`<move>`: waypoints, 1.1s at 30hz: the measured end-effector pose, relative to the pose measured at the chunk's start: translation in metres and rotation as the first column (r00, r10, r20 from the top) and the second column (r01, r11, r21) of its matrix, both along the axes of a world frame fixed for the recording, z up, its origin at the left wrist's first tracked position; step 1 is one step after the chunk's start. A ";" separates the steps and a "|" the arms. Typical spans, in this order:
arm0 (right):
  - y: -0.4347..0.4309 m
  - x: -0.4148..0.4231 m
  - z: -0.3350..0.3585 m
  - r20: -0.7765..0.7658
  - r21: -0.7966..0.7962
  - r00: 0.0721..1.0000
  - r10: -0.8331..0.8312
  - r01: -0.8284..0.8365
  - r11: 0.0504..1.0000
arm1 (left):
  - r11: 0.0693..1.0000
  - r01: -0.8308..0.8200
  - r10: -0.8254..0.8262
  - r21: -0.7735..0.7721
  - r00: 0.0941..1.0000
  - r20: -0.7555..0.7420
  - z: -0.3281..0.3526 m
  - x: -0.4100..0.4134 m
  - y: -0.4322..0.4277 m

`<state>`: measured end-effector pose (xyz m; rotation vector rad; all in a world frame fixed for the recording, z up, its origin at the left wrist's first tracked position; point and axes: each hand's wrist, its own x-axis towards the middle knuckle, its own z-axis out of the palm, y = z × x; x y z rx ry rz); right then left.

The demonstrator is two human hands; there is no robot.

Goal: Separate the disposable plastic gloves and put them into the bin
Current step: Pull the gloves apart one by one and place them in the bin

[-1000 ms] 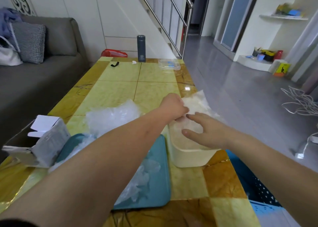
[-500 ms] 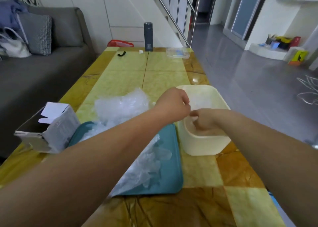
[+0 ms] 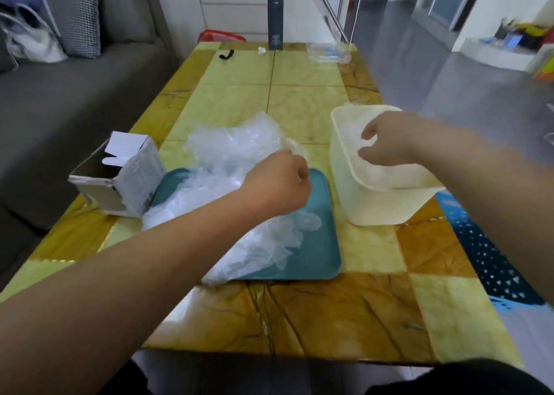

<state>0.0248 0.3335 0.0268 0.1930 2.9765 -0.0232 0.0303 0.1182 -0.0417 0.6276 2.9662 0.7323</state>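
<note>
A heap of clear disposable plastic gloves (image 3: 233,155) lies across a teal tray (image 3: 317,257) and spills onto the table behind it. A cream plastic bin (image 3: 380,203) stands to the tray's right with crumpled gloves inside. My left hand (image 3: 278,185) hovers over the tray's far right corner, fingers curled in, with nothing clearly in it. My right hand (image 3: 386,140) hangs over the bin's opening, fingers loosely apart and pointing left, just above the gloves (image 3: 386,173) in the bin.
An opened white cardboard box (image 3: 123,176) sits left of the tray. At the yellow table's far end stand a dark flask (image 3: 275,20), a clear plastic packet (image 3: 329,53) and a small black item (image 3: 226,55). A grey sofa (image 3: 75,89) runs along the left side.
A glove that both hands held above the bin now lies inside it. My left hand has drawn back left over the tray; my right hand has lifted and loosened above the bin.
</note>
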 end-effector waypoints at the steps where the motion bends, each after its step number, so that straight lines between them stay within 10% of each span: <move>1: -0.009 0.007 0.003 -0.114 0.027 0.993 0.010 -0.007 1.000 | 0.997 0.008 -0.008 -0.075 1.000 0.011 -0.005 0.010 -0.011; 5: -0.068 0.040 -0.009 -0.495 -0.107 0.853 0.166 -0.249 0.963 | 0.966 0.029 -0.013 -0.257 0.998 0.065 -0.034 0.031 -0.034; 14: -0.113 0.071 -0.079 -0.202 -0.817 0.976 -0.079 -0.124 0.563 | 0.948 -0.147 0.187 0.284 0.975 -0.118 -0.021 0.024 -0.089; 19: -0.131 0.080 -0.089 -0.131 -0.840 0.980 -0.149 -0.030 0.542 | 0.647 -0.385 0.285 0.658 0.923 0.259 0.000 0.023 -0.101; 24: -0.126 0.071 -0.102 -0.244 -0.856 0.961 -0.132 -0.149 0.495 | 0.285 -0.528 -0.013 0.800 0.832 0.554 0.001 0.031 -0.097; 29: -0.116 0.065 -0.095 0.140 -0.990 0.932 -0.333 0.130 -0.053 | 0.824 -0.296 0.305 0.484 0.950 0.061 -0.016 0.030 -0.124; 33: -0.112 0.066 -0.089 0.260 -0.950 0.912 -0.318 0.183 -0.253 | 0.960 0.050 -0.055 0.274 0.998 0.009 -0.025 0.047 -0.127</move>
